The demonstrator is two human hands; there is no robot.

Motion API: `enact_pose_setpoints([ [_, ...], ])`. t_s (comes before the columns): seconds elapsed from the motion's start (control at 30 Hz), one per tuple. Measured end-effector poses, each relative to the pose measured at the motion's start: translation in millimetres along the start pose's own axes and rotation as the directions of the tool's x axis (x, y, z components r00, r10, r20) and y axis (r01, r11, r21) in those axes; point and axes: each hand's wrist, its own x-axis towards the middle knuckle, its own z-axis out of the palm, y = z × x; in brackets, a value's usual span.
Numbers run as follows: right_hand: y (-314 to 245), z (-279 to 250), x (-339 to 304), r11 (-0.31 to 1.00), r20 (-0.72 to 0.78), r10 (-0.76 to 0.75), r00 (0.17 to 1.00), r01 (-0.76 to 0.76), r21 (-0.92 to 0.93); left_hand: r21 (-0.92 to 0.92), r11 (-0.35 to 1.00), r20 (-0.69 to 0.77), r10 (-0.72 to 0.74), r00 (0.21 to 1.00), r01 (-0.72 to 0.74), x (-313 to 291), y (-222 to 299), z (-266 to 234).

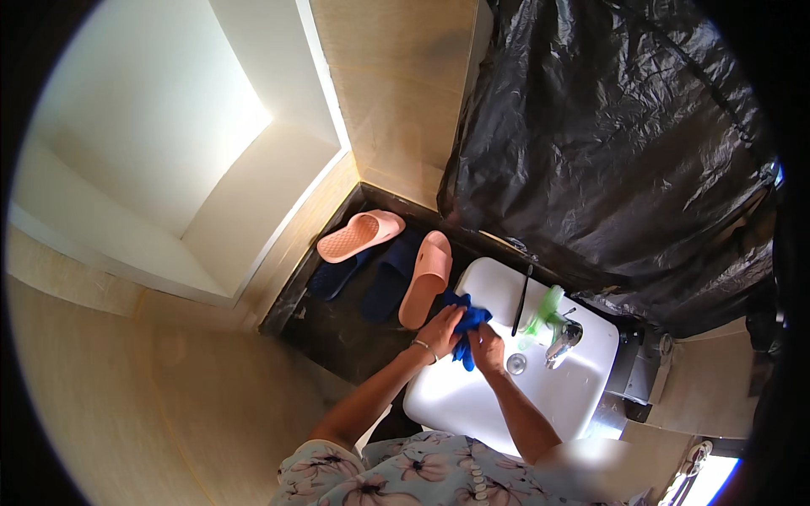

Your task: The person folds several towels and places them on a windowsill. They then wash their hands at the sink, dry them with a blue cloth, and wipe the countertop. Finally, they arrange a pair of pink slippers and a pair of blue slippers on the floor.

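A crumpled blue cloth (472, 317) is bunched between my two hands above the left part of a white sink (561, 401). My left hand (440, 331), with a bracelet at its wrist, grips the cloth from the left with bent fingers. On the other side my right hand (488, 348) pinches it, just left of the round metal drain (516, 363). Parts of the cloth stick out above and below my fingers. Several fingertips are hidden by the folds.
A chrome faucet (564, 341) stands at the sink's right, beside a translucent green item (547, 308) and a thin black stick (522, 299). Pink slippers (429, 278) and dark blue slippers (392, 278) lie on a dark ledge at left. Black plastic sheeting (607, 152) hangs behind.
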Motion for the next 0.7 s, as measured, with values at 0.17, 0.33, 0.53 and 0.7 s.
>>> enact_pose_setpoints([
  [0.17,-37,-40,72,0.970,-0.224,-0.205,0.953,0.167,-0.175,-0.002,1.000,-0.202,0.007,0.979,-0.007,61,18,-22],
  [0.33,-8,-21,75,0.878,-0.085,-0.075,0.994,0.025,-0.478,0.267,0.961,-0.144,-0.030,0.989,0.068,76,1,-65],
  [0.53,-54,37,78,0.980,0.084,0.112,0.990,-0.124,0.153,0.380,0.805,-0.419,-0.289,0.861,0.456,84,-119,-146],
  [0.7,-16,145,98,-0.037,0.679,0.361,0.639,-0.717,0.696,0.505,0.604,-0.342,-0.516,0.785,0.617,115,-194,-158],
])
